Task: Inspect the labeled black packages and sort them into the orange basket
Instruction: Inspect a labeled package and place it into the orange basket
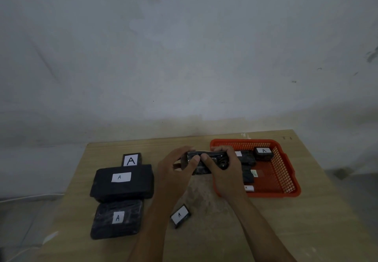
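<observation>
- Both hands grip one black package point(205, 162) above the table point(225, 231), just left of the basket point(286, 180). Left hand point(176, 171) takes its left end, thumb on the near face; right hand point(224, 169) wraps the right end.
- No label shows on the held package from here (it may face away), so I judge the inspection unfinished.
- Risk: the wrap looks glossy; a turn done on fingertips alone could let it slip onto the basket's near-left rim.
- Risk: the basket already holds several packages, mostly along its left and far side. A drop on top could land tilted or hide their labels.
- Open room: the basket's right half is bare, the better landing spot.
- A small package point(180, 215) lies under the forearms; a lowered wrist could knock it.
- The left stack point(122, 182) is well apart, but its near package point(117, 218) sits close to the table's left edge.
</observation>
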